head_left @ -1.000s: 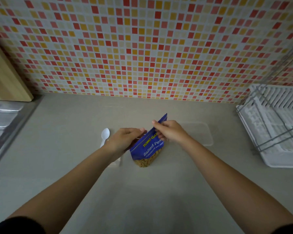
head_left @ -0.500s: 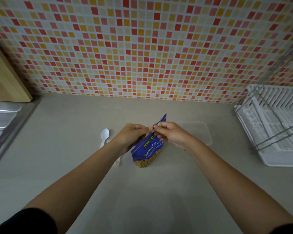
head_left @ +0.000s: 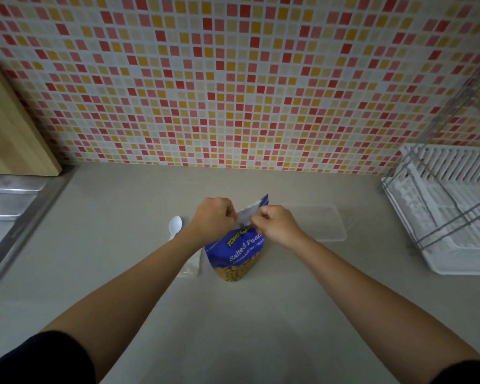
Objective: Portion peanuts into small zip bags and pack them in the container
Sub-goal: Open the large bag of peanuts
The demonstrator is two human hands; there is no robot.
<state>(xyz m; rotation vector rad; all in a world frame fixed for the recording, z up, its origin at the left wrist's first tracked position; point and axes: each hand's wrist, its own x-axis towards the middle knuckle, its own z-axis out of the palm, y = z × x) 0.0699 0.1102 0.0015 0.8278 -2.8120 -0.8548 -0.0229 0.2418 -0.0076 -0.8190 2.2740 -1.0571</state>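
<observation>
left hand (head_left: 214, 217): fingers curled, pinching the left side of the bag's top edge.
right hand (head_left: 277, 225): fingers curled, pinching the right side of the same top edge; close to the left hand, with a strip of bag top between them.
peanut bag (head_left: 237, 254): blue, "Salted Pea..." print, standing on the counter mid-frame, top leaning toward the wall. Silver lining shows at the top between the hands.
peanuts (head_left: 233, 271): visible through the clear bottom part of the bag.
zip bags (head_left: 191, 266): clear plastic lying flat, just left of the bag's base, partly under the left forearm. Count: cannot tell.
spoon (head_left: 175, 225): white plastic, on the counter just left of the left wrist, bowl toward the wall, handle partly hidden.
container (head_left: 327, 225): clear, shallow, rectangular, on the counter right of the right hand, apart from the bag. Tub or lid: cannot tell.
counter (head_left: 233, 322): plain beige.
dish rack (head_left: 455, 217): white with wire frame, far right.
tiled wall (head_left: 233, 79): red, orange and cream mosaic.
wooden board (head_left: 11, 128): leaning at the far left.
sink drainboard (head_left: 6, 203): steel, left edge.
sleeves (head_left: 53, 358): black, bottom corners.
</observation>
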